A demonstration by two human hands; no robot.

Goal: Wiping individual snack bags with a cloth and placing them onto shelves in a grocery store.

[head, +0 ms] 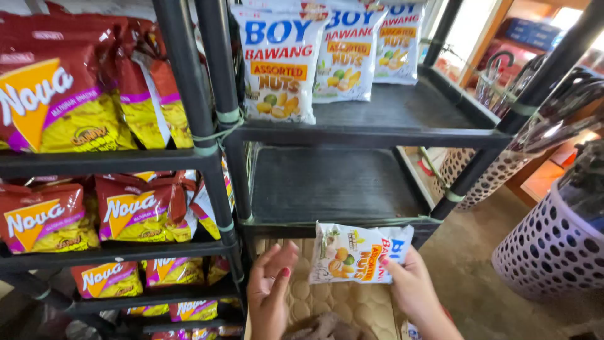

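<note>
One white nut packet [360,253] gripped in right hand [412,286] fingers, left hand [269,289] open and empty, three matching packets [327,53] on black shelf [402,116]

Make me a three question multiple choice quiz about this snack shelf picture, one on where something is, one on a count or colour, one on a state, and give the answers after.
1. Where is the white snack bag held by the right hand?
A. On the top shelf
B. In front of the bare lower shelf
C. Inside the perforated basket

2. How many white snack bags stand on the upper right shelf?
A. Three
B. One
C. Six

3. What is the state of the left hand?
A. Gripping a red bag
B. Resting on the shelf
C. Open, holding nothing

Answers: 1 B, the bag hangs just below the front edge of that bare shelf. 2 A, three bags stand in a row there. 3 C, its fingers are spread beside the bag with nothing in them.
</note>
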